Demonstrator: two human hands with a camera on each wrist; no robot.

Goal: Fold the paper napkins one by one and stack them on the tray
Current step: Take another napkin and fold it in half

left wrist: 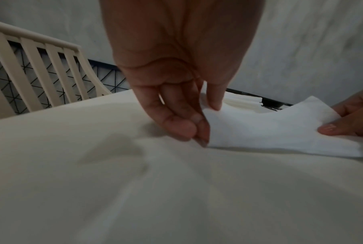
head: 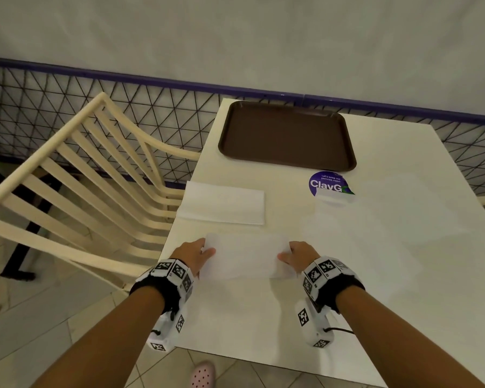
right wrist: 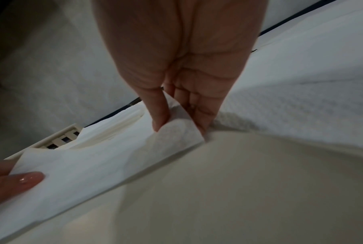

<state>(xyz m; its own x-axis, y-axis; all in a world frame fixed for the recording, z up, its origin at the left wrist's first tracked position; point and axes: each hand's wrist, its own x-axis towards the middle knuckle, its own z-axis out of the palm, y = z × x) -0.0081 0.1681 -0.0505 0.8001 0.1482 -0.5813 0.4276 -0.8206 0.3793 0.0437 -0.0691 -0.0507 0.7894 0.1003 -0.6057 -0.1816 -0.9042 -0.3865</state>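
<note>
A white paper napkin [head: 247, 254] lies near the table's front edge, held at both ends. My left hand [head: 199, 253] pinches its left end between thumb and fingers [left wrist: 205, 122]. My right hand [head: 294, 256] pinches the right end the same way [right wrist: 176, 122], and the paper curls up there. A stack of napkins [head: 224, 203] lies behind, toward the table's left edge. The brown tray [head: 287, 135] sits bare at the table's far side.
A large unfolded napkin [head: 375, 225] spreads over the white table [head: 235, 312] to my right, partly covering a purple round sticker [head: 329, 183]. A cream slatted chair [head: 81, 177] stands left of the table. A wire mesh fence [head: 151, 107] runs behind.
</note>
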